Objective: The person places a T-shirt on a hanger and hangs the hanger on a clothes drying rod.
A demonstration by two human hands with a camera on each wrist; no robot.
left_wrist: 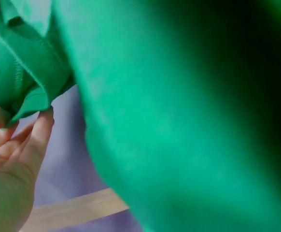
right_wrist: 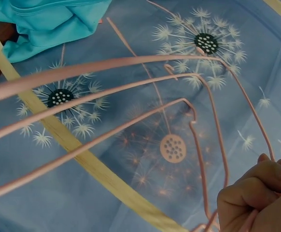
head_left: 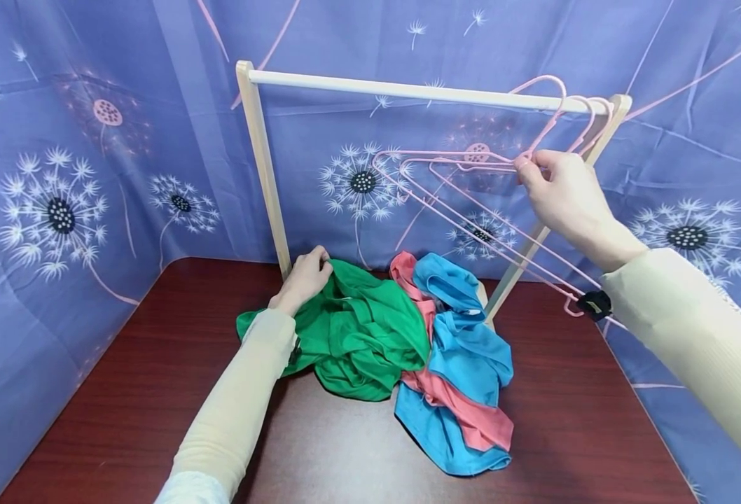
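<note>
Pinching the pink hangers (head_left: 471, 164) near their hooks on the rail (head_left: 408, 89), the right hand (head_left: 562, 196) sits up-right of the green shirt (head_left: 358, 329), gripped on the bench (head_left: 125, 392) by the left hand (head_left: 304, 276).

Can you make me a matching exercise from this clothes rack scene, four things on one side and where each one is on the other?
Things:
1. green garment
2. pink hangers
3. blue garment
4. wooden rack

Places:
A. pinched by the right hand
B. standing on the table
C. gripped by the left hand
D. heaped right of the green one, no hand on it

Pairs: 1-C, 2-A, 3-D, 4-B
</note>
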